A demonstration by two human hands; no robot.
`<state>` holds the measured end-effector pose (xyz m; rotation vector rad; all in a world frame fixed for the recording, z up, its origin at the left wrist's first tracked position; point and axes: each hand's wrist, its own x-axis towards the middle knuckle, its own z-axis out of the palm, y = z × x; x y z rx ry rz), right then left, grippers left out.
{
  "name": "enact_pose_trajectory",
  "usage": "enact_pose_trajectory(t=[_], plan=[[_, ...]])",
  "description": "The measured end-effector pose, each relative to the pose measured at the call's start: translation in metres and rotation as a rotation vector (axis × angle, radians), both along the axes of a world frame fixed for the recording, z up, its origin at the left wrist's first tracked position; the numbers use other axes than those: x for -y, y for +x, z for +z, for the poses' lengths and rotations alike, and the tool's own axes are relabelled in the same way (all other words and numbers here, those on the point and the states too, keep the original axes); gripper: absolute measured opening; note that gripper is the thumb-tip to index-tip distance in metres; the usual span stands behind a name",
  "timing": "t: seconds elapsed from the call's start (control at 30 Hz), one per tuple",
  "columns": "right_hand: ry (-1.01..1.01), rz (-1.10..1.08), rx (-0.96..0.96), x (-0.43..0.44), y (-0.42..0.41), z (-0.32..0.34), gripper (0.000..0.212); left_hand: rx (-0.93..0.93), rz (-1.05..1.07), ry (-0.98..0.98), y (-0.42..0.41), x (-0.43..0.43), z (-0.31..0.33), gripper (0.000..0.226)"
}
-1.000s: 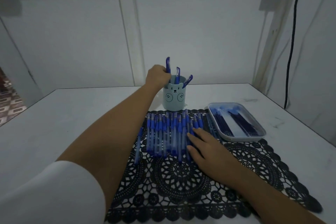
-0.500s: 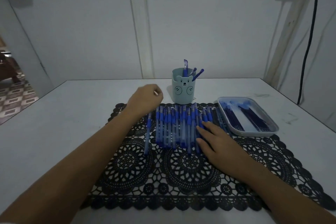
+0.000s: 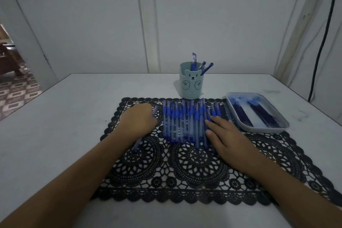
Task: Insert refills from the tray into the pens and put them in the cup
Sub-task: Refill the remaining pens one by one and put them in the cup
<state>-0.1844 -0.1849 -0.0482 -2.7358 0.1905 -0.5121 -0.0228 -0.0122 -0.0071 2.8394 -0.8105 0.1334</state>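
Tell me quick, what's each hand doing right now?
Left hand: fingers curled round the lone pen.
Right hand: open, flat on the row of pens.

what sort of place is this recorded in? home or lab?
Probably a room in a home: black lace placemat on a plain white table, a bear-face pen cup, and a doorway at left onto patterned floor tiles.
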Motion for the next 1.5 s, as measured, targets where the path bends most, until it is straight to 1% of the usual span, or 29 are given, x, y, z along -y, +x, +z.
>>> enact_pose_trajectory(t=[0.07,0.17,0.27,0.37,0.47,0.53,0.6,0.63,0.7,0.73,0.8,0.83,0.93,1.0,1.17,1.23,1.33,1.43,1.5], plan=[[0.010,0.009,0.049,0.000,0.000,0.000,0.045,0.010,-0.079,-0.064,-0.007,0.000,0.006,0.020],[0.013,0.026,0.150,-0.001,-0.001,0.003,0.055,-0.034,-0.339,-0.178,-0.027,-0.003,0.015,0.020],[-0.102,0.093,0.253,-0.008,-0.005,0.007,0.052,-0.092,-0.585,-0.224,-0.051,-0.008,0.012,0.021],[-0.240,0.165,0.277,-0.020,-0.009,0.010,0.043,-0.160,-0.720,-0.319,-0.066,-0.012,0.005,0.020],[-0.316,0.259,0.282,-0.024,-0.009,0.010,0.028,-0.187,-0.727,-0.374,-0.069,-0.014,0.001,0.022],[-0.310,0.297,0.255,-0.024,-0.010,0.010,0.026,-0.222,-0.713,-0.386,-0.070,-0.016,0.001,0.023],[-0.305,0.306,0.236,-0.025,-0.010,0.010,0.026,-0.234,-0.693,-0.339,-0.072,-0.018,-0.001,0.011],[-0.308,0.297,0.233,-0.025,-0.010,0.010,0.026,-0.179,-0.677,-0.282,-0.071,-0.019,-0.003,0.004],[-0.304,0.275,0.242,-0.025,-0.009,0.009,0.024,-0.018,-0.644,-0.161,-0.069,-0.021,-0.010,0.021],[-0.290,0.268,0.239,-0.025,-0.008,0.008,0.024,0.035,-0.634,-0.138,-0.068,-0.021,-0.013,0.031],[-0.250,0.256,0.213,-0.028,-0.009,0.008,0.026,0.080,-0.638,-0.152,-0.069,-0.021,-0.018,0.047],[-0.232,0.252,0.199,-0.029,-0.010,0.007,0.027,0.098,-0.651,-0.163,-0.069,-0.021,-0.020,0.048],[-0.227,0.250,0.197,-0.032,-0.014,0.008,0.029,0.130,-0.687,-0.184,-0.071,-0.022,-0.021,0.034],[-0.244,0.252,0.207,-0.033,-0.016,0.009,0.028,0.152,-0.719,-0.196,-0.072,-0.022,-0.023,0.030],[-0.224,0.340,0.144,-0.027,-0.020,0.016,0.025,0.142,-0.765,-0.240,-0.071,-0.024,-0.021,0.030],[-0.245,0.349,0.122,-0.022,-0.021,0.019,0.027,0.161,-0.776,-0.245,-0.071,-0.024,-0.019,0.029],[-0.237,0.329,0.096,-0.019,-0.022,0.022,0.026,0.188,-0.769,-0.234,-0.071,-0.024,-0.017,0.030],[-0.177,0.254,0.014,-0.021,-0.021,0.027,0.034,0.182,-0.720,-0.194,-0.071,-0.025,-0.016,0.032],[-0.082,0.180,-0.065,-0.017,-0.023,0.032,0.027,0.176,-0.656,-0.192,-0.068,-0.025,-0.016,0.037]])
